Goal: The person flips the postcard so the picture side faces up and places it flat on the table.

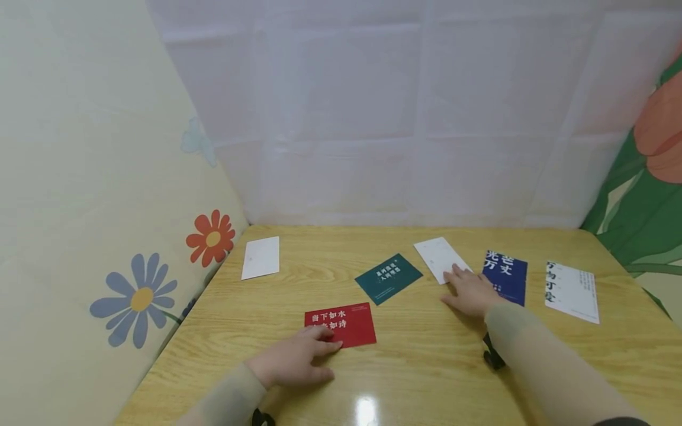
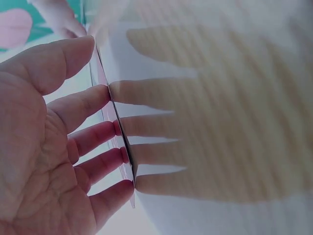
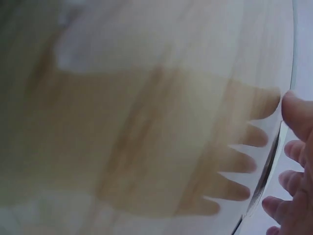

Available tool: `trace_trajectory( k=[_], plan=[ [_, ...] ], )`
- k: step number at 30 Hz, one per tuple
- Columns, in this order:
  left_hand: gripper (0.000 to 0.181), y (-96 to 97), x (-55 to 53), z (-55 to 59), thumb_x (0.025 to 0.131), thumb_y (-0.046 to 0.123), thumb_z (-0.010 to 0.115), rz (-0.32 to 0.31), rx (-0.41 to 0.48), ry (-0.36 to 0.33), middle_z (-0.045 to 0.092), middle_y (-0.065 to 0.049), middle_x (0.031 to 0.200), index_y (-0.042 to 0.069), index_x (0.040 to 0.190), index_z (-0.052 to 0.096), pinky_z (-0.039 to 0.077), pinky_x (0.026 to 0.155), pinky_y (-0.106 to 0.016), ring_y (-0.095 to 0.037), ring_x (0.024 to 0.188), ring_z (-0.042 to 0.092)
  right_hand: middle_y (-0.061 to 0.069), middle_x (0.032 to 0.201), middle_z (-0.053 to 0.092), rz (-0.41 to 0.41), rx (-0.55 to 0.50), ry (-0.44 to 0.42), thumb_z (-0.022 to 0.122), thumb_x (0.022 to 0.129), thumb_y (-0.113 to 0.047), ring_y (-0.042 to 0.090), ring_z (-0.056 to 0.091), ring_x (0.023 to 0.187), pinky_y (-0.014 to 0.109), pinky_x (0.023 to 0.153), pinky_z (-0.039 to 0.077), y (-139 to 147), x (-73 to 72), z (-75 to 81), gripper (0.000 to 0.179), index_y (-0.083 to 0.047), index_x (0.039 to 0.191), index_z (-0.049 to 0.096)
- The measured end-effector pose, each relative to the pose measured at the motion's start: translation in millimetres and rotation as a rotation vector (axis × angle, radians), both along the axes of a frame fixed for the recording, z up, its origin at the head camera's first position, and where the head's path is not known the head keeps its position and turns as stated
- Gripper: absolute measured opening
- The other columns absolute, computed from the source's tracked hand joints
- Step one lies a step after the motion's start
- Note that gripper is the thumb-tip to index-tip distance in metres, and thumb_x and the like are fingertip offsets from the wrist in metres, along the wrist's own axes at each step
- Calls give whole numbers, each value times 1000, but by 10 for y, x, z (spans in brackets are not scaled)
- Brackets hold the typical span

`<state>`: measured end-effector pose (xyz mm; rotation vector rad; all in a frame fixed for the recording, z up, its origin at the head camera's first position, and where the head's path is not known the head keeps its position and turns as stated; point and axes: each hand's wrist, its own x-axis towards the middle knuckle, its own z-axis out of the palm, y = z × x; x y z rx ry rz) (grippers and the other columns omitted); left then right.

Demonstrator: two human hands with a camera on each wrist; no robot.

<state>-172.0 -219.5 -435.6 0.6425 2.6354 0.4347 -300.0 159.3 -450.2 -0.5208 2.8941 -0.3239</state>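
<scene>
On the wooden table lies a red card (image 1: 358, 326) with white Chinese writing. The fingers of my left hand (image 1: 296, 358) rest on its left part and cover some of the writing. In the left wrist view its thin edge (image 2: 124, 139) shows under the spread fingertips. Farther off, my right hand (image 1: 472, 293) touches the near right part of a white card (image 1: 438, 255) with its fingertips. A dark blue card (image 1: 505, 276) with white writing lies right beside that hand, its near left part hidden. Neither hand has its fingers curled round a card.
A teal card (image 1: 389, 279) lies between the red and white cards. Another white card (image 1: 261, 258) sits at the far left, and a white card with dark writing (image 1: 572, 291) at the right. A white sheet (image 1: 341, 118) hangs behind the table (image 1: 415, 373); flower-printed walls flank it.
</scene>
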Motion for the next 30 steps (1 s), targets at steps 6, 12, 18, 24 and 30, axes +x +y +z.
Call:
trace_trajectory(
  k=[6, 12, 18, 24, 30],
  plan=[
    [61, -119, -56, -5, 84, 46, 69, 45, -1, 7, 43, -7, 143, 21, 138, 55, 42, 98, -51, -28, 125, 42, 27, 154, 18, 9, 24, -63, 44, 100, -45, 52, 16, 138, 64, 110, 5, -17, 33, 32, 65, -3, 149, 32],
    [61, -184, -88, 1, 85, 46, 69, 74, 14, 13, 41, -9, 146, 18, 138, 55, 39, 100, -54, -32, 129, 40, 27, 155, 17, 11, 42, -116, 39, 101, -48, 52, 13, 138, 65, 109, 1, -34, 71, 42, 68, -4, 151, 28],
    [62, -200, -154, -7, 84, 47, 69, 105, -1, 24, 40, -10, 146, 17, 137, 55, 38, 101, -55, -33, 130, 39, 27, 154, 17, 31, 78, -106, 36, 101, -50, 52, 14, 138, 65, 109, 1, -32, 104, 23, 69, -3, 151, 27],
    [65, -199, -218, -26, 84, 48, 68, 105, -19, 43, 40, -10, 146, 17, 139, 53, 37, 102, -53, -32, 131, 37, 28, 155, 15, 54, 86, -125, 36, 101, -50, 52, 13, 138, 63, 110, 6, -30, 138, 4, 71, -2, 151, 24],
    [65, -176, -253, -31, 86, 48, 67, 97, -30, 55, 40, -10, 146, 16, 140, 52, 35, 104, -53, -33, 133, 36, 30, 154, 12, 72, 74, -132, 36, 101, -48, 52, 11, 139, 60, 112, 6, -25, 198, 10, 71, 1, 151, 22]
  ],
)
